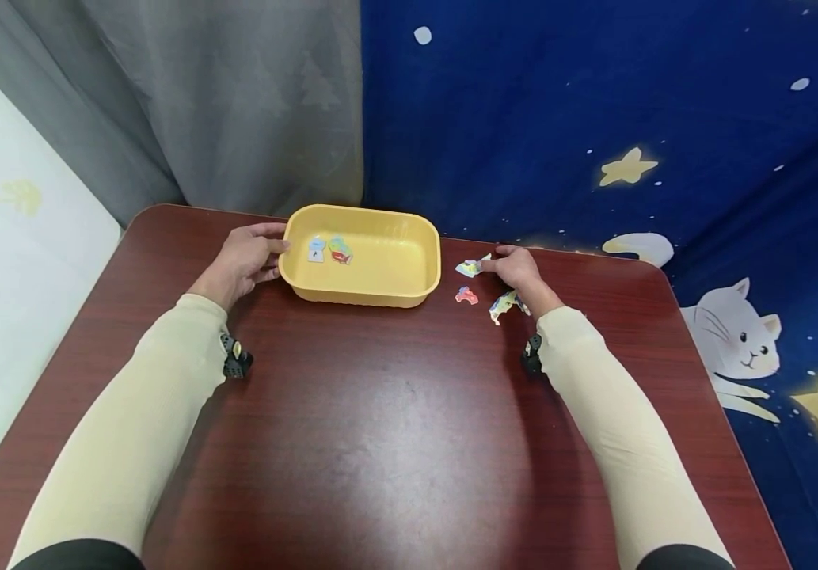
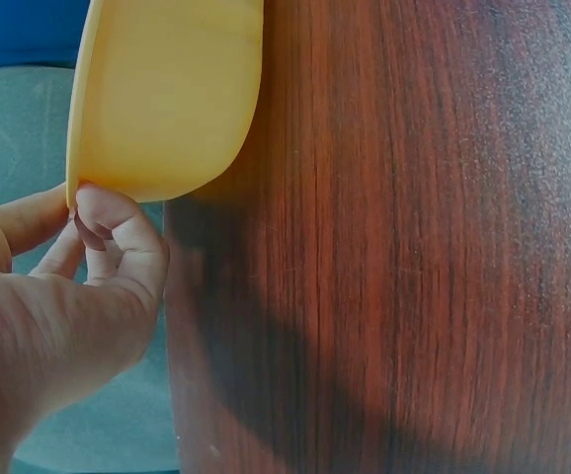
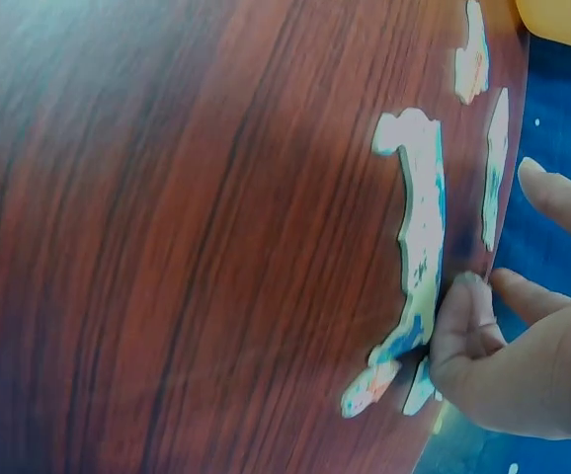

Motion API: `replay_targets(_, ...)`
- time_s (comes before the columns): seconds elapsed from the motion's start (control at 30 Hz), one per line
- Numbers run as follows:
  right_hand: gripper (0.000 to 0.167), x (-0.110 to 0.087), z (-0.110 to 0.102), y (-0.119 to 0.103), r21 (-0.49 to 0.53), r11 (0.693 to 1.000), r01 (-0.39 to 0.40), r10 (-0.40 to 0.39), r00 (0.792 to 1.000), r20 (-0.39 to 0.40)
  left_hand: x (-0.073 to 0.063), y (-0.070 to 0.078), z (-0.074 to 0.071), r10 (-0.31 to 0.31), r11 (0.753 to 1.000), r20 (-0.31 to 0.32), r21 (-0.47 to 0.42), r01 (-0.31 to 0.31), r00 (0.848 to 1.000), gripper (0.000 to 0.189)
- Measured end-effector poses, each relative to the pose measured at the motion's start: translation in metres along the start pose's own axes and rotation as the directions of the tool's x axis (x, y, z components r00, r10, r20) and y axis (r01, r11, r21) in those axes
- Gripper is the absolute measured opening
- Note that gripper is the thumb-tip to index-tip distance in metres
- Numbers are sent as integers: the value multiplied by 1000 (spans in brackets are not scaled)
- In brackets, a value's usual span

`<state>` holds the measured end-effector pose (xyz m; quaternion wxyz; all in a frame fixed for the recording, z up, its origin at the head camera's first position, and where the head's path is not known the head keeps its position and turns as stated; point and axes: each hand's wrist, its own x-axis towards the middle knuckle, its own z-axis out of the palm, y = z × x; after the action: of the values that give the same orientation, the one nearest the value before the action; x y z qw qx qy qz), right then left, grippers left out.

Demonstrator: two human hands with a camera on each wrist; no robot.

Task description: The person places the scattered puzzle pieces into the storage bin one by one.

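A yellow plastic tray (image 1: 394, 298) stands at the table's far edge. My left hand (image 1: 246, 257) pinches its left rim between thumb and fingers, which the left wrist view shows close up (image 2: 78, 306). Inside lie a blue-and-white cut-out piece (image 1: 316, 250) and a multicoloured one (image 1: 340, 251). Right of the tray, my right hand (image 1: 515, 267) reaches down beside a flat white, yellow and blue piece (image 1: 471, 267). Its fingertips are low at the table edge; no piece shows plainly between them. Nearer me lie a small red piece (image 1: 466, 295) and a larger curved piece (image 3: 422, 227), partly behind the hand.
The dark red wooden table (image 1: 380, 435) ends just behind the tray. Grey cloth (image 1: 237, 103) and a blue star-patterned cloth (image 1: 523, 119) hang behind it. A white wall or panel (image 1: 9, 261) borders the left side.
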<state>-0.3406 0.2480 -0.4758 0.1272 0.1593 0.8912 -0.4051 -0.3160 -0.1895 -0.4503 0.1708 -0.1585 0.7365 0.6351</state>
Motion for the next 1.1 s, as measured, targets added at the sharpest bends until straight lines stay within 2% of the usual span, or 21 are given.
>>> replay_targets(0.2, 69, -3, 3, -5, -126, 992, 22, -24, 1000, -15, 0, -1, 1, 7, 1000, -1, -13, -7, 1000, 45)
replay_targets(0.4, 61, -5, 3, -6, -167, 986, 24, -35, 997, -63, 1, 1, 3, 17, 1000, -3, -2, -17, 1000, 44)
replay_targets(0.7, 54, -6, -2, -9, -202, 978, -43, 22, 994, -107, 0, 2, 1, 23, 1000, -2, -7, -23, 1000, 45)
replay_targets(0.8, 55, -4, -5, -8, -145, 988, -46, 27, 991, -130, -1, 1, 1, 24, 1000, -3, -6, -24, 1000, 45)
replay_targets(0.9, 55, -5, -7, -6, 27, 999, -38, 41, 992, -119, -1, 0, 0, 21, 1000, -2, 0, -21, 1000, 46)
replay_targets(1.0, 54, -6, -8, -4, 218, 975, -46, 60, 996, -62, -1, 0, 0, 16, 1000, -1, 4, -16, 1000, 45)
replay_targets(1.1, 50, -6, -8, -1, 316, 945, -79, 81, 997, 7, -1, -1, 0, 15, 1000, 4, 13, -15, 1000, 45)
